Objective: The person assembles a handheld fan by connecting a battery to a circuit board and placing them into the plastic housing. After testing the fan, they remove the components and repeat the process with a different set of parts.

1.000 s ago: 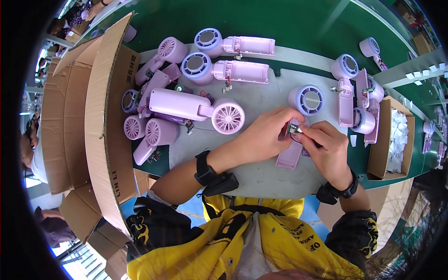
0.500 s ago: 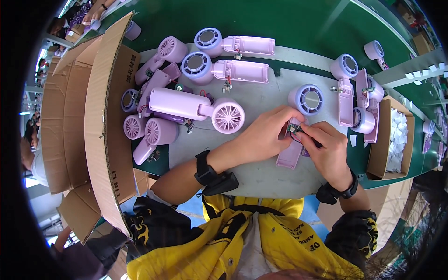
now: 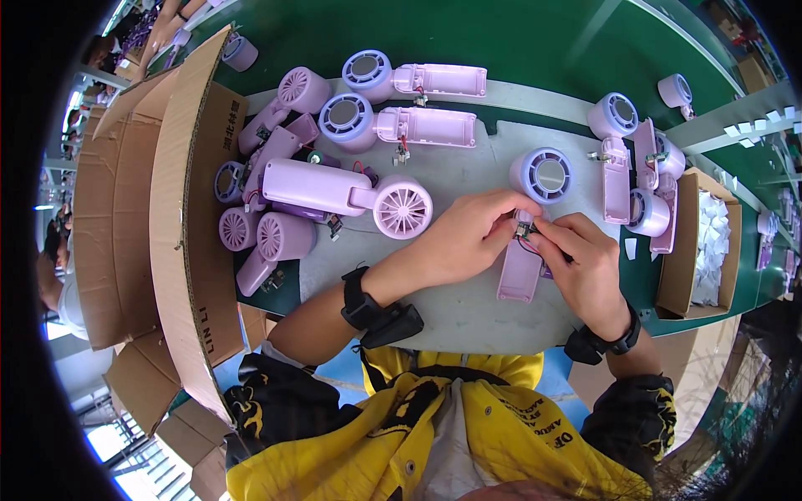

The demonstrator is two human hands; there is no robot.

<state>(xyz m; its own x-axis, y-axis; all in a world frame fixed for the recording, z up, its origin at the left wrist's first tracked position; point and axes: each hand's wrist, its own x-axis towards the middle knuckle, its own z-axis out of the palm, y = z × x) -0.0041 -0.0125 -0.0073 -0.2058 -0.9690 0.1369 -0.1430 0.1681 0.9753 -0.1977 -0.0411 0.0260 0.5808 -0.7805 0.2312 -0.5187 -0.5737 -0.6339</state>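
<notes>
A lilac handheld fan [image 3: 520, 280] lies in front of me with its round head away from me and its hollow handle open toward me. My left hand [image 3: 480, 230] is closed at the fan's neck, its fingertips against a small green circuit board [image 3: 524, 230]. From the other side, my right hand [image 3: 581, 263] pinches that board between thumb and forefinger. Thin wires show beside the board at the handle's upper end. The fingers hide part of the neck and the board's edges.
More lilac fans [image 3: 309, 185] crowd the left of the grey mat [image 3: 418, 313], some with boards dangling on wires. Others [image 3: 616, 179] stand at the right, beside a cardboard box [image 3: 678, 280] of white paper pieces. A tall open carton [image 3: 196, 209] borders the left side.
Both hands stay at the fan's neck, with only slight finger shifts around the circuit board. The view has shifted a little, moving the table items slightly left.
</notes>
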